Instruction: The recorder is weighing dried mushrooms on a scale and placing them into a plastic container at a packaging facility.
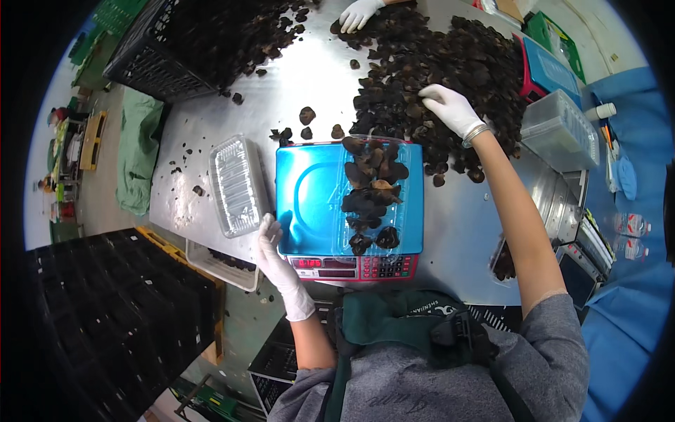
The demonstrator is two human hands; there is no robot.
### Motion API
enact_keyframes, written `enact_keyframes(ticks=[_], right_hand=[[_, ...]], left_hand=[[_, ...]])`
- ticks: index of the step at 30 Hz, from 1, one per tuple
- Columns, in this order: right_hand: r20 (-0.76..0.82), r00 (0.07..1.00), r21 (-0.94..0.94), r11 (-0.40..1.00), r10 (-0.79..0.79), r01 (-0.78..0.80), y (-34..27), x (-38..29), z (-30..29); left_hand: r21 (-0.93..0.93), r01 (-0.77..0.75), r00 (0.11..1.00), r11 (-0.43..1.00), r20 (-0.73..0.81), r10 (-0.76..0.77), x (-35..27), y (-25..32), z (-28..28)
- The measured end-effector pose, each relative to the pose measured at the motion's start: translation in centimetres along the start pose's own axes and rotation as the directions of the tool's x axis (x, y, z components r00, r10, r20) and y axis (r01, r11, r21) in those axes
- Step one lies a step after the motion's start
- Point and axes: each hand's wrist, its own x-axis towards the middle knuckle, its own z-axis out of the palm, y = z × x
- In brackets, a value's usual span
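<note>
A clear plastic tray (343,232) sits on the right half of a blue-topped digital scale (311,211), whose red display is lit. Dark brown pieces that look like mushrooms (372,184) fill a band along the tray. My gloved left hand (279,269) is at the scale's near left corner, its fingertips beside the corner of a stack of clear plastic trays (237,184); it grips nothing visible. At the edge of a large heap of the same dark pieces (448,63), my gloved right hand (453,111) has its fingers curled down; whether they pinch a piece is hidden.
Another person's gloved hand (361,13) touches the heap's far edge. A tipped black crate (158,68) spills dark pieces onto the metal table (311,68). To the right stand clear containers (559,129) and a second blue-topped scale (551,66). Black crates (126,311) fill the lower left.
</note>
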Motion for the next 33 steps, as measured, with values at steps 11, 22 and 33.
enact_keyframes(ticks=[11, 22, 33], right_hand=[[-0.160, 0.987, -0.047, 0.998, 0.030, -0.038, 11.9, -1.7, 3.9], [0.205, 0.955, 0.624, 0.781, -0.216, 0.043, -4.8, -11.9, 1.0], [0.148, 0.929, 0.463, 0.854, -0.338, 0.237, -7.8, -15.2, 5.2]], left_hand=[[0.007, 0.000, 0.980, 1.000, -0.197, 0.001, 1.0, 0.5, -3.6], [-0.031, 0.017, 0.997, 0.999, -0.080, -0.020, -0.2, 0.2, -1.2], [-0.043, 0.004, 0.999, 0.999, -0.032, -0.006, -1.5, 0.6, -1.4]])
